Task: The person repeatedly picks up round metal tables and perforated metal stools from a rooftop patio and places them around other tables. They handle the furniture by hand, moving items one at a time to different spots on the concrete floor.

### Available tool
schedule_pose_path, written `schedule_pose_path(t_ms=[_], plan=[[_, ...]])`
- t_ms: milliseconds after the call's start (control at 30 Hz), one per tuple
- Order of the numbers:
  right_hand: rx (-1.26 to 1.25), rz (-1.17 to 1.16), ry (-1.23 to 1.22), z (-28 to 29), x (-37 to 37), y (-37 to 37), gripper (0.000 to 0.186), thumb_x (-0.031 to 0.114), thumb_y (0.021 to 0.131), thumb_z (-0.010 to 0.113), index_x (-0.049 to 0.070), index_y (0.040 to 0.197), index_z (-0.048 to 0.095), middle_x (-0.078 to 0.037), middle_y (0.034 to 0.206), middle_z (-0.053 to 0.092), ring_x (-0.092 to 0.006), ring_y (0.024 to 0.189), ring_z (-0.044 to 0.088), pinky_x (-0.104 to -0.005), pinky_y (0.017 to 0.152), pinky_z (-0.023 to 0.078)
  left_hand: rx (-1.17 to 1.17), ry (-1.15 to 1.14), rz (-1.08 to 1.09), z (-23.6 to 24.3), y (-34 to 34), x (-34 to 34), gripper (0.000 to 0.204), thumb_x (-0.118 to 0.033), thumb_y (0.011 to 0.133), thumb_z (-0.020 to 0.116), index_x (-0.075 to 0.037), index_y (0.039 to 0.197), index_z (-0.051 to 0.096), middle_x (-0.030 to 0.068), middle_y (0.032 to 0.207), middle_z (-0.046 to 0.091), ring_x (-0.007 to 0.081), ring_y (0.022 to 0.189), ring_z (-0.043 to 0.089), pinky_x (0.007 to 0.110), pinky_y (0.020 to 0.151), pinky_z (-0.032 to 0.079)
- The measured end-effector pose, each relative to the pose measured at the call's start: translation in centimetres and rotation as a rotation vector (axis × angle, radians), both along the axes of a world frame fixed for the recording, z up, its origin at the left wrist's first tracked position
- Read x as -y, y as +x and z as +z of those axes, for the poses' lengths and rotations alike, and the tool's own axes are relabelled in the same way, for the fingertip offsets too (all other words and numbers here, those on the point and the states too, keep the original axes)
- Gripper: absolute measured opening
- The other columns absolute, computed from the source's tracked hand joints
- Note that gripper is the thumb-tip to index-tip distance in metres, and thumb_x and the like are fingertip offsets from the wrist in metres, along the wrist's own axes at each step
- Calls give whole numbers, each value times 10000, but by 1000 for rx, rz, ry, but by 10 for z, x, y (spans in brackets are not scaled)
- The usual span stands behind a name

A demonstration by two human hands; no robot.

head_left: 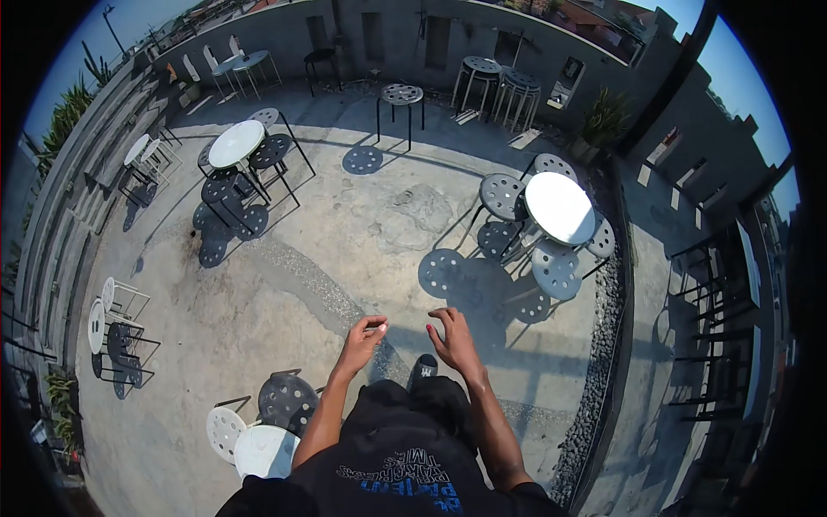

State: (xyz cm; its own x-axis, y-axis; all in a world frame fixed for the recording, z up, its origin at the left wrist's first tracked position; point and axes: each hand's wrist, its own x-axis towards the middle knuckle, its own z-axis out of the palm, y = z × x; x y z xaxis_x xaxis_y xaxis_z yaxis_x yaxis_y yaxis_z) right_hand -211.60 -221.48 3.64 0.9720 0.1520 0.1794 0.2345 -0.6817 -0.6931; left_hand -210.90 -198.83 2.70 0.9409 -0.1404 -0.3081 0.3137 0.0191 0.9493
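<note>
My left hand (362, 343) is held out in front of my body above the concrete floor, its fingers loosely curved and the thumb a little below them. Nothing shows in it. Level with it on the other side, my right hand (454, 339) has bent fingers with the thumb apart, and it is bare too. A gap lies between the hands, and neither touches anything. Below them one dark shoe (423, 369) stands on the floor. Nearest to my left arm are a round white table (264, 451), a dark stool with holes in its seat (289, 401) and a white stool (226, 432).
Ahead right, a white round table (559, 207) has several perforated stools around it. Another white table (236, 144) with stools stands ahead left. A lone stool (401, 94) is farther off. Concrete steps (65, 202) line the left, a gravel strip (594, 388) the right, a grey wall (396, 43) the back.
</note>
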Motion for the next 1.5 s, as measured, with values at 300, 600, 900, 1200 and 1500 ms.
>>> schedule_pose_path(t_ms=[300, 600, 900, 1200, 1500], plan=[[-64, 137, 46, -17, 27, 223, 246, 137, 836, 608, 31, 1055, 570, -165, 1026, 540, -347, 965, 520, -404, 845, 429, -130, -17, 179, -34, 180, 19, 313, -216, 915, 577, -30, 1165, 545, 69, 1070, 621, 138, 944, 584, 267, 778, 443], [-156, 165, 36, -42, 50, 448, 273, 154, 834, 616, 28, 1072, 575, -186, 1033, 542, -365, 1007, 511, -414, 876, 421, -37, 38, 70, -17, 462, 36, 312, -236, 904, 590, -48, 1150, 553, 75, 1075, 624, 131, 936, 579, 267, 778, 449], [-245, -18, 102, -67, 80, 643, 253, 181, 857, 592, 21, 1052, 589, -184, 1046, 539, -365, 1011, 510, -406, 894, 406, -67, 46, 2, -25, 685, 51, 318, -239, 898, 596, -44, 1148, 566, 60, 1076, 602, 128, 890, 569, 277, 781, 449], [-388, 159, 75, -102, 106, 893, 300, 244, 877, 578, 21, 1079, 580, -184, 1060, 540, -332, 1014, 531, -383, 834, 461, -272, 82, 126, -60, 871, 76, 286, -225, 908, 577, -59, 1141, 568, 59, 1045, 605, 132, 920, 572, 274, 764, 455], [-554, 378, -71, -154, 109, 1142, 303, 238, 884, 575, -6, 1064, 587, -195, 1026, 577, -320, 910, 605, -370, 779, 501, -457, -110, 409, -118, 1036, 80, 283, -219, 916, 551, -64, 1153, 558, 49, 1024, 624, 121, 883, 588, 253, 719, 477]])
